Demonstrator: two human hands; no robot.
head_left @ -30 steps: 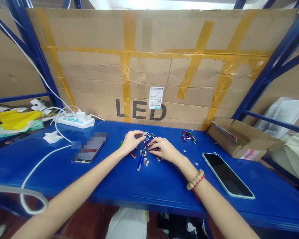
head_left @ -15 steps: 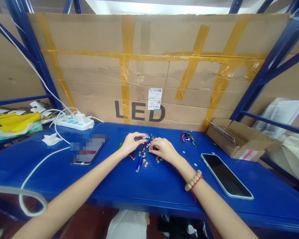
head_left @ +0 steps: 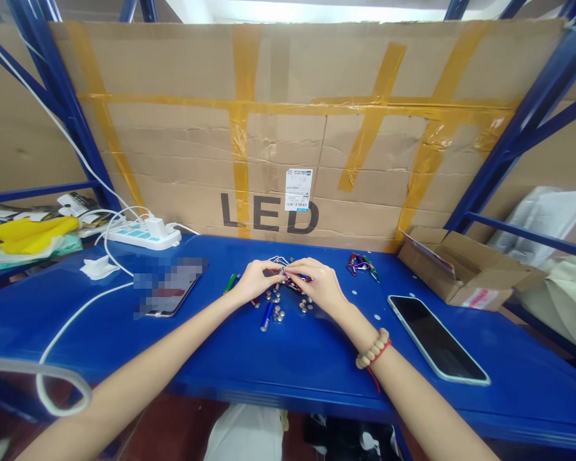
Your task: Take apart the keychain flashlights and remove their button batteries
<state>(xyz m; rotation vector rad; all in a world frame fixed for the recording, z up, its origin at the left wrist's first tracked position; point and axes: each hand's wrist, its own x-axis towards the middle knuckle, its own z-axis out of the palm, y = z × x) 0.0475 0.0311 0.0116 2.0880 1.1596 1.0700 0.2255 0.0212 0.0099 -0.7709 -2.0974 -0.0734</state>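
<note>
My left hand [head_left: 253, 279] and my right hand [head_left: 317, 283] meet fingertip to fingertip above a small heap of parts on the blue shelf [head_left: 249, 358]. Both pinch a tiny part between them, too small to name. Under the hands lie several silver button cells [head_left: 278, 314], a blue mini torch [head_left: 267, 315], a green one [head_left: 229, 282] and a red one, partly hidden. A beaded bracelet [head_left: 373, 349] circles my right wrist.
A phone with a blurred screen [head_left: 167, 288] lies left, on a white cable [head_left: 72, 320] from a power strip [head_left: 144, 234]. A dark phone [head_left: 436, 337] lies right. Coloured carabiners [head_left: 362, 266], an open carton [head_left: 465, 272] and a taped "LED" cardboard sheet [head_left: 288, 128] stand behind.
My two hands have come together over the heap; the left slid right and the right lifted, and their fingertips now meet on one small part. The green torch shows now.
</note>
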